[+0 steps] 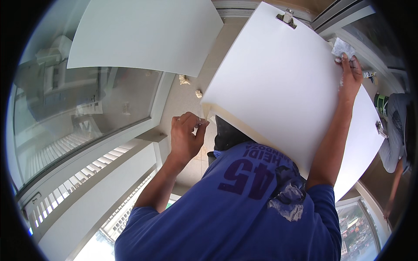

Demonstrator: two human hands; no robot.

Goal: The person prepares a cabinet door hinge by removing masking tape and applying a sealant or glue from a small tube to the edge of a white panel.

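Apparently stiff, the white board [274,74] suits edge holds. At its eight o'clock, left hand [186,135] tightly pinches masking tape [212,108]; at two o'clock, right hand's [352,77] closed fingers grip a pale pad [343,47].

Left hand [186,135] curled, fingertips [204,125] apparently pinched; right hand [352,78] farther forward, arm [334,143] outstretched.

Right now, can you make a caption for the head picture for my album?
Left hand near the tape edging a big white board, right hand holding a pale pad.
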